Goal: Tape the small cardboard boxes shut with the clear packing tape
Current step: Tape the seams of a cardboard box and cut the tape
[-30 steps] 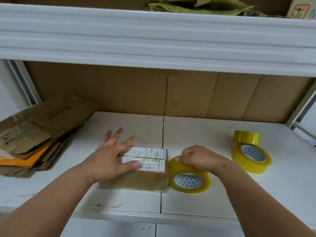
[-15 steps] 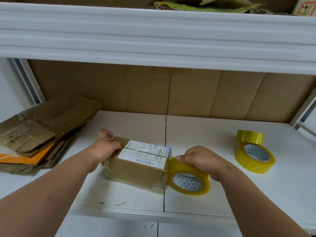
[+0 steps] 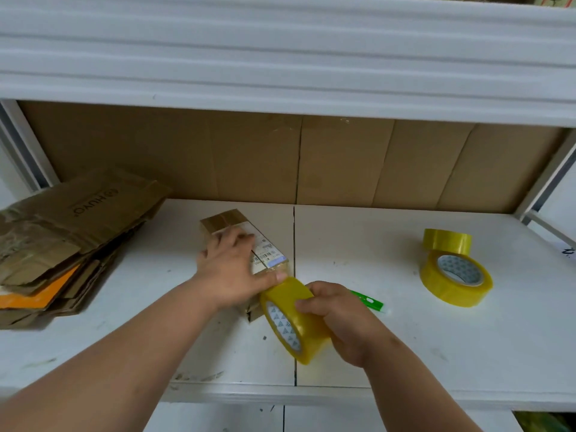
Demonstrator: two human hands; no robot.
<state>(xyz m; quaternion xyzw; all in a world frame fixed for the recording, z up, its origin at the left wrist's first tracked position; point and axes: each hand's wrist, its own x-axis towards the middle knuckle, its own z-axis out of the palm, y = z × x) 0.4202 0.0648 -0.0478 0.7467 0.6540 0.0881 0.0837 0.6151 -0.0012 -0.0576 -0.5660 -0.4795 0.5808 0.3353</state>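
The cardboard box [image 3: 246,244] is laid on the white table [image 3: 358,338], near the middle seam, turned at an angle with a printed label on its top. It is pressed down by the left hand [image 3: 232,272], whose fingers are spread flat over the label. A pile of flattened cardboard [image 3: 68,238] is stacked at the table's left end. A yellow tape roll [image 3: 293,319] is gripped by the right hand [image 3: 339,319] at the box's near end, touching it. Two more tape rolls [image 3: 453,271] are set well apart to the right. A green object [image 3: 367,300] is seen just beyond the right hand.
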